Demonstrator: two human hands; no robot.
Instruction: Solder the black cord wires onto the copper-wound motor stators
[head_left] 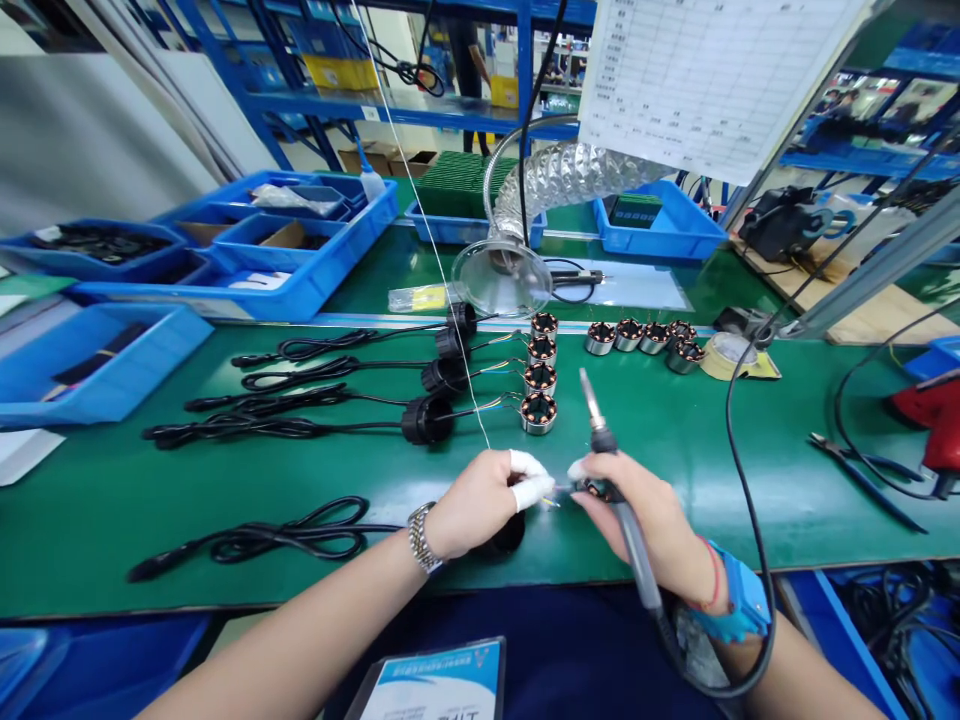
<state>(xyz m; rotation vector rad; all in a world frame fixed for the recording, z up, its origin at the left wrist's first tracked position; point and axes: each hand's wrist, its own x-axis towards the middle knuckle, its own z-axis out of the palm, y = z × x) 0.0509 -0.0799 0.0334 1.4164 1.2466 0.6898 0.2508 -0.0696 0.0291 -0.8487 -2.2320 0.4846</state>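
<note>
My left hand (476, 505), with white finger cots on thumb and forefinger, pinches the thin coloured wires (551, 502) of a black cable (300, 532). Partly hidden under that hand is the cable's round black housing (508, 538). A soldering iron (636, 560) is gripped in my right hand (660, 515), its tip pointing up and away. The same hand's fingertips also hold a small motor stator (595, 488), mostly covered, close to the wires. A thin pale strand (427, 215) runs down from above to my left hand.
Beyond my hands, several black cables with housings (427, 420) are wired to stators (538, 412). More stators (600, 338) stand to their right. A fume extraction funnel (502, 275) hangs behind. Blue bins (300, 295) line the back left; pliers (870, 475) lie right.
</note>
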